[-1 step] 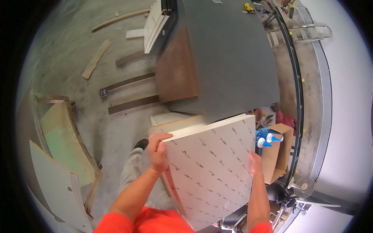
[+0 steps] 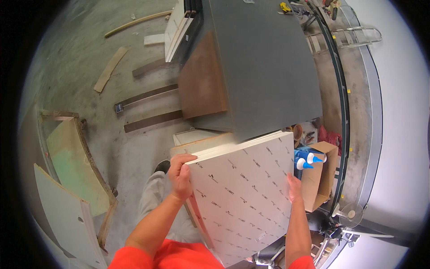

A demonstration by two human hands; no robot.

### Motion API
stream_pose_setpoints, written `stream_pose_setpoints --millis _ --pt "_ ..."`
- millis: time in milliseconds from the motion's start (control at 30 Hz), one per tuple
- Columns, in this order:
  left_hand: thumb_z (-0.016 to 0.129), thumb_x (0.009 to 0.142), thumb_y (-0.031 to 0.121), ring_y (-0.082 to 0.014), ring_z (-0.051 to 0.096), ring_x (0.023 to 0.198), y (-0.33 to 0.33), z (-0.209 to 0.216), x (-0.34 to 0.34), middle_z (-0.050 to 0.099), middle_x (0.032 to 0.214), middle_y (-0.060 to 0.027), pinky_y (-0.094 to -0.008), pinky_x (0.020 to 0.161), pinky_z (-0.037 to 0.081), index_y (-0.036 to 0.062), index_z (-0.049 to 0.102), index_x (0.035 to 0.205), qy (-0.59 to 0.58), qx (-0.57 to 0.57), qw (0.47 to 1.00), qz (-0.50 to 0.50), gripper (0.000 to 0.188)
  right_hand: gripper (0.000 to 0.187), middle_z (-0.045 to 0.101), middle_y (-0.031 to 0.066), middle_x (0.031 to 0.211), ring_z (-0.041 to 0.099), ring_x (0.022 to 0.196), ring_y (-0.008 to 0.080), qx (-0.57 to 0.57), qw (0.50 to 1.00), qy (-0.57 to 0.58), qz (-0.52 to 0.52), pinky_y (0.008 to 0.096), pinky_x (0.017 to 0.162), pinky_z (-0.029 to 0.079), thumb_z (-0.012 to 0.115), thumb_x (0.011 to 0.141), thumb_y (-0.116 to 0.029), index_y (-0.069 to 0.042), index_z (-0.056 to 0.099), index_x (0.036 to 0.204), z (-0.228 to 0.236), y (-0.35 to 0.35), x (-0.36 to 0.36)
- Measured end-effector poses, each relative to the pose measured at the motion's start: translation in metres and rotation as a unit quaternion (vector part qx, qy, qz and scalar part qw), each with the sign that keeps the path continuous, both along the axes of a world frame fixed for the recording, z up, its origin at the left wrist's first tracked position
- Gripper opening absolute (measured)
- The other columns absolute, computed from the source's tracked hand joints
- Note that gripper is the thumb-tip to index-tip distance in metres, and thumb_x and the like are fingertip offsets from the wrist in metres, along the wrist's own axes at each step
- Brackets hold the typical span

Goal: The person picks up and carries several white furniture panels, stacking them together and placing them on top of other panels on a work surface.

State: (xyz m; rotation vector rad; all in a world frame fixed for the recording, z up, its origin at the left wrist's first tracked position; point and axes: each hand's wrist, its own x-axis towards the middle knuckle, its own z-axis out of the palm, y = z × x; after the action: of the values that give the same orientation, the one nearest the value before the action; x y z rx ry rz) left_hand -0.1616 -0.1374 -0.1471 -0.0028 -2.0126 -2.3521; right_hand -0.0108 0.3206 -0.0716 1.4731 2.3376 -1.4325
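A pale rectangular board (image 2: 244, 197) with small repeated dark print stands tilted in front of me, in a stack with other white-edged boards (image 2: 217, 152) behind it. My left hand (image 2: 182, 175) grips its upper left corner, with the fingers curled over the top edge and the thumb on the printed face. On the right side edge, my right hand (image 2: 294, 187) is closed around the board, its fingers partly hidden behind. The stack's top edge is close to the near end of a large dark grey panel surface (image 2: 273, 67).
Right of the boards stand two white bottles with blue nozzles (image 2: 304, 165) and an open cardboard box (image 2: 323, 179). Brown strips (image 2: 152, 121) and wood offcuts (image 2: 111, 69) lie on the floor at left. More panels (image 2: 67, 215) lean at the lower left. A pedestal fan (image 2: 349, 215) stands right.
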Motion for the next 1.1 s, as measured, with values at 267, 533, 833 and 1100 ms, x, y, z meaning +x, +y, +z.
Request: stream_pose_setpoints --millis 267,533,833,1100 --pt "0.054 0.099 0.021 -0.0204 0.057 0.106 0.005 -0.004 0.007 0.065 0.113 -0.0093 -0.0305 0.097 0.041 0.0009 0.069 0.111 -0.046 0.092 0.995 -0.019 0.029 0.060 0.067 0.0003 0.092 0.056 0.084 0.0099 0.025 0.998 -0.003 0.060 0.0272 0.078 0.046 0.072 0.095 -0.054 0.003 0.072 0.111 0.003 -0.006 0.010" --pt "0.066 0.097 0.016 -0.0160 0.055 0.099 -0.024 -0.002 0.000 0.060 0.105 -0.0051 -0.0290 0.090 0.043 0.0046 0.070 0.119 -0.062 -0.049 0.990 -0.115 0.025 0.082 0.046 0.0251 0.155 0.044 0.143 0.0405 0.328 0.943 -0.024 -0.055 0.0457 0.118 0.036 0.070 0.094 -0.053 0.002 0.047 0.150 0.011 -0.049 0.118" --pt "0.067 0.098 0.016 -0.0093 0.050 0.084 -0.035 0.010 0.025 0.057 0.094 0.0006 -0.0254 0.074 0.042 0.0005 0.066 0.119 -0.080 -0.076 0.989 -0.103 0.026 0.084 0.049 0.0136 0.156 0.048 0.141 0.0328 -0.220 0.846 0.138 -0.465 0.0534 0.115 0.040 0.065 0.096 -0.060 -0.004 0.043 0.155 -0.020 -0.156 0.357" --pt "0.065 0.097 0.014 -0.0088 0.050 0.081 -0.129 0.044 0.140 0.058 0.089 -0.0001 -0.0251 0.074 0.042 -0.0012 0.064 0.109 -0.143 -0.127 0.974 -0.125 0.019 0.086 0.048 0.0111 0.158 0.044 0.144 0.0327 -0.271 0.862 0.143 -0.403 0.0525 0.119 0.036 0.057 0.098 -0.066 -0.006 0.040 0.158 0.002 -0.140 0.391"
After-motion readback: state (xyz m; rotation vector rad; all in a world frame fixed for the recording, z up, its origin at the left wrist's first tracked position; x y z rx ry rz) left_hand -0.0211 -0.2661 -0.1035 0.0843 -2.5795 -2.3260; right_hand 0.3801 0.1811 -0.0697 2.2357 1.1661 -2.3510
